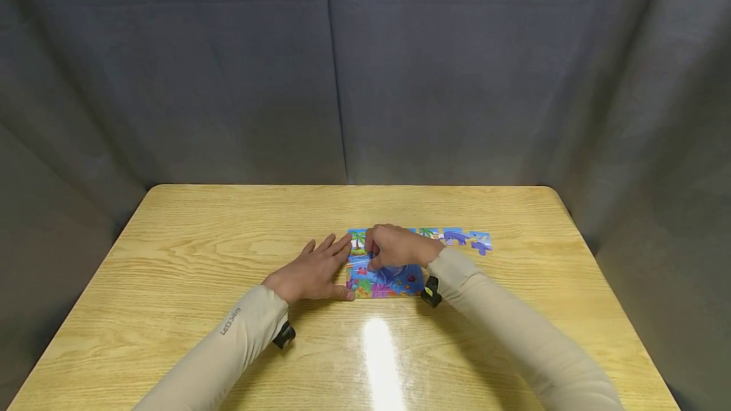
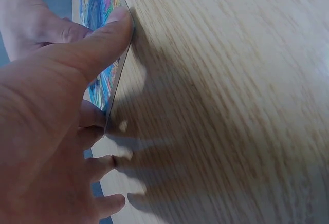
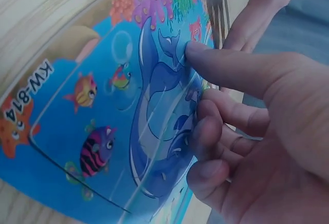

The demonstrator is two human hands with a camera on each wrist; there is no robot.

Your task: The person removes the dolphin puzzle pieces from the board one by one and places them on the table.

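Observation:
A flat puzzle board [image 1: 363, 285] with a sea picture lies on the table; dolphins, fish and coral show on it. At its left side, the left hand [image 1: 311, 274] spreads its fingers, with the thumb [image 2: 115, 26] on the board's near left corner. Over the board's upper middle is the right hand [image 1: 400, 246], its fingers bent. In the right wrist view its thumb [image 3: 231, 67] and bent fingertips [image 3: 205, 131] are down at the picture, a gap between them. Whether they pinch a piece is hidden. Several loose puzzle pieces [image 1: 455, 236] lie right of the board.
The wooden table [image 1: 200, 240] extends around the board, with a bright light reflection near its front. Grey curtains [image 1: 228, 81] hang behind and beside it. A small black device [image 1: 431, 292] sits at the right wrist, and another black device [image 1: 284, 335] at the left.

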